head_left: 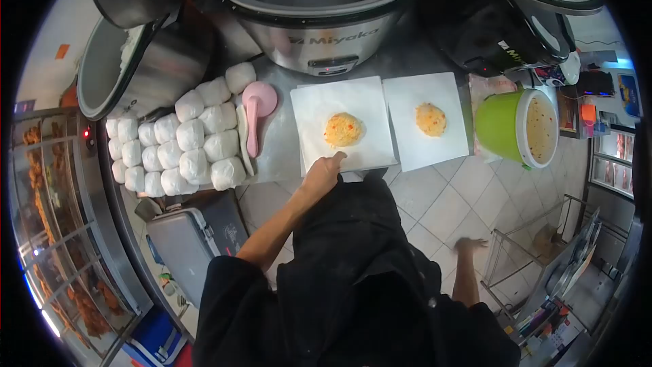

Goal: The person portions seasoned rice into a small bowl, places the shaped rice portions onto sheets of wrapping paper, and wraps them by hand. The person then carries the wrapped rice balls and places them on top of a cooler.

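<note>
My left hand (pixel 324 171) is at the near edge of a stack of white paper sheets (pixel 370 95), its fingers closed on the edge of the paper. A mound of yellow rice with orange bits (pixel 343 130) lies on the top sheet. To its right, a second white sheet (pixel 445 153) carries a similar rice mound (pixel 430 119). My right hand (pixel 470 243) hangs low at my right side over the tiled floor, fingers stretched out, slightly blurred and holding nothing. A pink rice paddle (pixel 252 126) and a pink round scoop (pixel 266 97) lie left of the paper.
Several white wrapped bundles (pixel 193 163) are piled at the left. Behind stand a large open Miyako cooker (pixel 319 41), another open cooker (pixel 149 68) with white rice and a black cooker (pixel 496 27). A green tub (pixel 499 126) sits at right; a glass food cabinet (pixel 68 231) is far left.
</note>
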`<state>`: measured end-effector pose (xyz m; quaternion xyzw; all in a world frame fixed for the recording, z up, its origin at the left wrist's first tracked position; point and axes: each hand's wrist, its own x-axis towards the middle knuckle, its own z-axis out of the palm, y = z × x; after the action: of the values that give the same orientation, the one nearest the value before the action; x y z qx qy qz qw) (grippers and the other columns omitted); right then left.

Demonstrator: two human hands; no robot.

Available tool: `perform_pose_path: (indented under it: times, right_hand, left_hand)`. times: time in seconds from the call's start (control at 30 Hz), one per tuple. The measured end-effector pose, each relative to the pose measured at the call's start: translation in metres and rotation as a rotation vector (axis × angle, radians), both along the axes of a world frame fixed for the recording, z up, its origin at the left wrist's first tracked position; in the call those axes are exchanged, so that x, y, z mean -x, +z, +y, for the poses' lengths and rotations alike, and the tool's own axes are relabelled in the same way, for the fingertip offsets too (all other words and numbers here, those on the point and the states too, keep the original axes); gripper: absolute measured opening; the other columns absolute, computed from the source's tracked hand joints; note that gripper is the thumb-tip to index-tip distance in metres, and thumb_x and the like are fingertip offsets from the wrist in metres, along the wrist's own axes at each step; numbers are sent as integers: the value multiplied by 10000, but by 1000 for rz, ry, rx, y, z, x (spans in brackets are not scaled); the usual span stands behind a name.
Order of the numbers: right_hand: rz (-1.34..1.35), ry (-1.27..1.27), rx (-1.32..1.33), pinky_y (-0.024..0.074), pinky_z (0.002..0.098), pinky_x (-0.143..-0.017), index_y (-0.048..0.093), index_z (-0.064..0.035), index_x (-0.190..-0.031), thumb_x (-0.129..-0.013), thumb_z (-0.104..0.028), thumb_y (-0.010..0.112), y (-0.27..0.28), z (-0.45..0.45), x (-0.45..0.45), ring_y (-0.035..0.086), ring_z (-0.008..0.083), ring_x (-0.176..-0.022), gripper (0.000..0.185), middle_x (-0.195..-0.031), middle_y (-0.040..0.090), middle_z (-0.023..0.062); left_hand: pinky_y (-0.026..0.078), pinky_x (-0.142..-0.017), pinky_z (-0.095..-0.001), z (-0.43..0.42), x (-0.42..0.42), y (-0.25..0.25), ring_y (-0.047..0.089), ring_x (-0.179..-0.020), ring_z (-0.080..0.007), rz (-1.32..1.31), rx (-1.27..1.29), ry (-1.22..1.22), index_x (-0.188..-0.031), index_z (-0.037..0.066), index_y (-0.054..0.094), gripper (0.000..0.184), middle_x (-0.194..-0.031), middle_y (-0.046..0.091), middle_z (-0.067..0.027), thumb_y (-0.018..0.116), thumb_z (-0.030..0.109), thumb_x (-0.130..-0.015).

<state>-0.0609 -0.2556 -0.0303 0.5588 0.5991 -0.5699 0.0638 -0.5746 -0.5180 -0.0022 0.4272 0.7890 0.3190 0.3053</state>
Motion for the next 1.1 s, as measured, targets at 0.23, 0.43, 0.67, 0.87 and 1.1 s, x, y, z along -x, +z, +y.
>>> perform_pose_path:
  times: [0.23, 0.43, 0.67, 0.87, 1.1]
  right_hand:
    - [-245, 414, -547, 513, 364, -698, 619, -43, -1176, -609, -182, 877, 103, -41, 196, 634, 277, -748, 638, -816, 658, 157]
    - [416, 713, -672, 449, 391, -963, 632, -110, -1219, -757, -166, 766, 107, -72, 364, 546, 294, -1166, 484, -1163, 622, 75]
    - [375, 1155, -865, 380, 452, -1030, 707, -126, -1059, -789, -146, 705, 47, -66, 381, 452, 264, -1267, 271, -1133, 631, 6]
    - [483, 1034, -944, 430, 428, -968, 737, -117, -969, -817, -148, 685, 29, -51, 356, 507, 239, -1208, 163, -1037, 673, -12]
    - [106, 506, -218, 491, 362, -835, 729, -47, -845, -808, -163, 726, 55, -8, 419, 615, 257, -995, 122, -763, 685, 69]
  left_hand:
    - [547, -651, -376, -5, 3, 2, 658, -715, -281, -117, -110, 1, -1154, 35, 579, 539, -901, 639, -165, 748, -65, -652]
    - [550, -621, -335, 1, 13, 16, 656, -679, -218, -159, -88, 24, -1145, 20, 621, 542, -956, 635, -140, 755, -86, -630]
    - [529, -779, -382, -14, 10, 11, 652, -884, -269, 167, -128, -20, -1014, 41, 704, 340, -1003, 649, -123, 764, 13, -679]
    - [492, -885, -406, -52, 18, -6, 626, -1041, -285, 340, -210, -41, -951, 73, 737, 177, -1069, 680, -111, 732, 86, -775]
    - [509, -709, -230, -31, 47, -9, 648, -786, -109, -469, -236, 583, -961, -1, 724, 132, -895, 720, -71, 698, 98, -878]
